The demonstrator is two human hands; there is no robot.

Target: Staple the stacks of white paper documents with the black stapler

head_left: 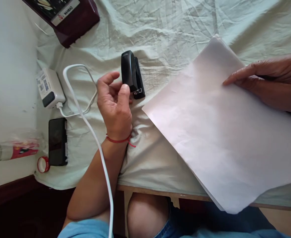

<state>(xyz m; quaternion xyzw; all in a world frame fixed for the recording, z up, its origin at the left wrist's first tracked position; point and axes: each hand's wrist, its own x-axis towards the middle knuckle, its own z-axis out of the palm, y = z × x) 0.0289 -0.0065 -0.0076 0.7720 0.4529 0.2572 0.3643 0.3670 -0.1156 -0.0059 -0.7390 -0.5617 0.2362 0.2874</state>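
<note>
A black stapler [129,71] rests on the cloth, its front end toward me. My left hand [117,105] is beside that front end, with the thumb over its edge and the fingers loosely curled and apart. The index finger is off the stapler, and some fingertips are partly hidden behind it. A few stacked white paper sheets [210,125] slant across the right side, their lower corner reaching past the table edge. My right hand [269,82] grips them at their far right edge, fingertips lying on top; part of the grip is hidden.
A white cable [93,132] loops from a white power device [51,88] and passes over my left forearm. Left of it lie a black phone [58,141], a red tape roll [43,164] and a plastic bottle [18,148]. A dark maroon object [75,23] stands at the upper left. Wrinkled pale cloth [165,39] covers the table.
</note>
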